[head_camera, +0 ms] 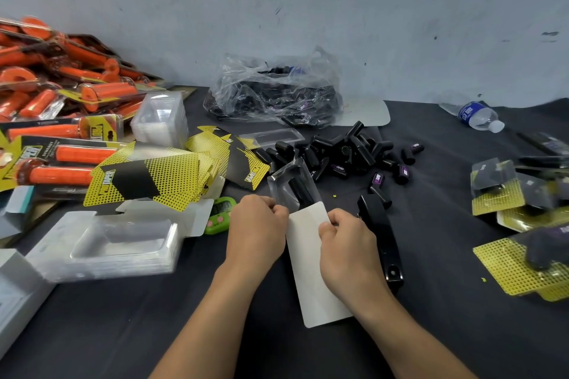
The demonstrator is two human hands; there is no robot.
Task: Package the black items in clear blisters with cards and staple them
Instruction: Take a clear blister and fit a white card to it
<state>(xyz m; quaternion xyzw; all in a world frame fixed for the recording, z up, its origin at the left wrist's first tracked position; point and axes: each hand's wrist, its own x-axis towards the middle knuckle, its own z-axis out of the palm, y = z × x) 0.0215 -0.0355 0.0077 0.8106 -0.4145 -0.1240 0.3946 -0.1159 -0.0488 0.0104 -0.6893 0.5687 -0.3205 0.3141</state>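
Hands [257, 231] [348, 243] pinch card [311, 271]; stack [147, 181] reads "PROTAPER".

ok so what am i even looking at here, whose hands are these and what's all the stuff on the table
There is no machine here. One camera worn on a person's head looks down at their own bare hands. The left hand and right hand each pinch an edge of a plain white card. The card's far end sits at the mouth of a clear plastic blister holding a black cylindrical item. A long black stapler lies beside the right hand. Spread over the dark table are a loose pile of black cylinders, yellow-and-black printed cards, a stack of empty clear trays, packaged orange grips and, at the right, finished yellow-backed packs.
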